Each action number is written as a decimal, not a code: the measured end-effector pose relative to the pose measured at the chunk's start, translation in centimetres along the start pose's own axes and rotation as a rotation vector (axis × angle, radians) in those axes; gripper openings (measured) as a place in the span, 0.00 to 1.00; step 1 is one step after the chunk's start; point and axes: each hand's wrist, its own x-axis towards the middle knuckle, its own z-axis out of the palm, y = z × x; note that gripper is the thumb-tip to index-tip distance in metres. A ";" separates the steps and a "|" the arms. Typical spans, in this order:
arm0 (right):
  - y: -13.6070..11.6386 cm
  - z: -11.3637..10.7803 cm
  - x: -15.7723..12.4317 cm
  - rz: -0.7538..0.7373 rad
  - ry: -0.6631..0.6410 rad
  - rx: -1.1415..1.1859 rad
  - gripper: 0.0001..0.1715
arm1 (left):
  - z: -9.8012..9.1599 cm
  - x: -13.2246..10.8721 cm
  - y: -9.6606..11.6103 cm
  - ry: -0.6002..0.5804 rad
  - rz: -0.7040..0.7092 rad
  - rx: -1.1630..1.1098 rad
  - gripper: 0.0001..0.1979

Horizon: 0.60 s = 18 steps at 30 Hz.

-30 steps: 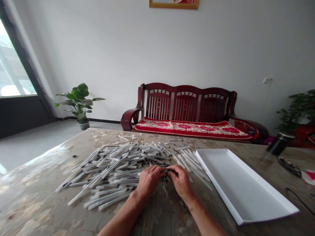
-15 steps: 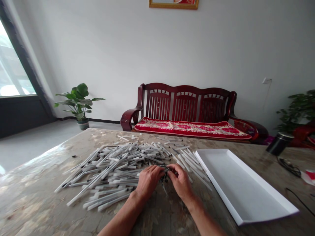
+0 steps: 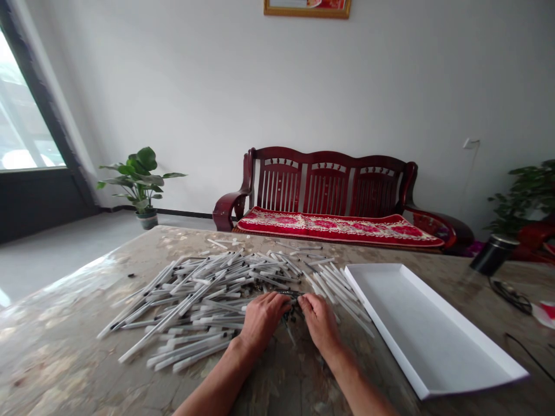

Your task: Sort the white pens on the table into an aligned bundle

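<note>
My left hand [image 3: 263, 318] is closed, its fingers curled around a thin dark piece [image 3: 291, 293] that looks like a pen part; its exact kind is unclear. Opposite it, my right hand [image 3: 318, 319] pinches thumb and fingertips together at the right end of that piece. Small dark bits [image 3: 291, 316] lie between and beneath the hands, partly covered by the fingers. To the left and behind spreads a loose pile of whitish pen barrels [image 3: 208, 289], many with black ends. More white barrels [image 3: 338, 286] lie beside my right hand.
A shallow white box lid [image 3: 433, 329] sits on the patterned table [image 3: 78, 346] to the right. Farther right are a black cylinder [image 3: 494, 254] and a dark cable [image 3: 514, 297]. Beyond the table stand a wooden bench [image 3: 327, 185] and a potted plant [image 3: 145, 179].
My right hand has shifted slightly and its fingers have drawn closer together. My left hand stays nearly in place. The barrels and the box lid lie as before.
</note>
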 end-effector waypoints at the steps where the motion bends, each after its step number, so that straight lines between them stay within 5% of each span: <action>1: 0.0 0.0 0.0 0.000 -0.004 -0.009 0.18 | 0.0 0.0 0.0 -0.005 0.000 0.003 0.08; 18: 0.4 -0.1 0.5 -0.018 0.013 0.123 0.11 | 0.4 0.1 0.0 -0.046 -0.009 -0.004 0.07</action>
